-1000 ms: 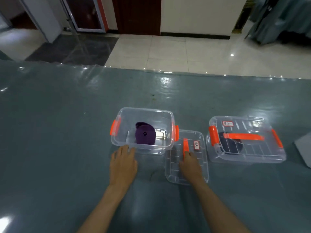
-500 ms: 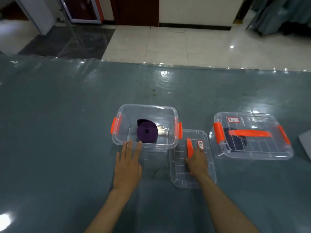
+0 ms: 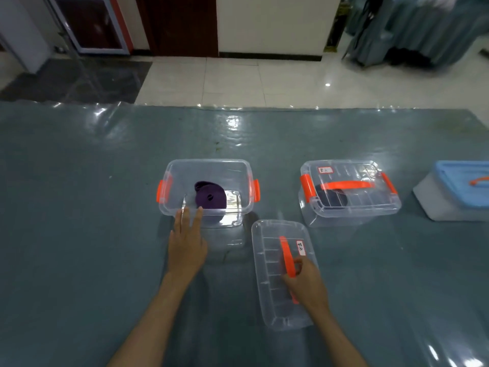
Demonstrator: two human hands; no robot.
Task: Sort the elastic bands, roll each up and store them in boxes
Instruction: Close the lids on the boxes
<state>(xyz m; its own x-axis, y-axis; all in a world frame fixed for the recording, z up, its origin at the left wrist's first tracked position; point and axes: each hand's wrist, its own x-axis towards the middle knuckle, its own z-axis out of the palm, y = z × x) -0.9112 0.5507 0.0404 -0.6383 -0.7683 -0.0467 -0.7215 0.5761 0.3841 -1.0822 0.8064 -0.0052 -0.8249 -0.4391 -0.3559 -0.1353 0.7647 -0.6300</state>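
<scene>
Left hand [image 3: 187,245] flat, fingers [image 3: 185,217] straight and slightly spread, tips touching the near wall of the open box [image 3: 209,165]. Just beyond those fingertips, inside the box: purple band [image 3: 210,198], rolled up. Right hand [image 3: 304,283] over the lid [image 3: 272,231], fingers curled round its orange handle [image 3: 285,250]. Lid flat on the counter [image 3: 79,234], right of the left hand, near the open box. Farther beyond the right fingers: closed box [image 3: 349,202] with a dark roll inside, apart from the lid. Far right: blue-lidded bin [image 3: 455,189].
</scene>
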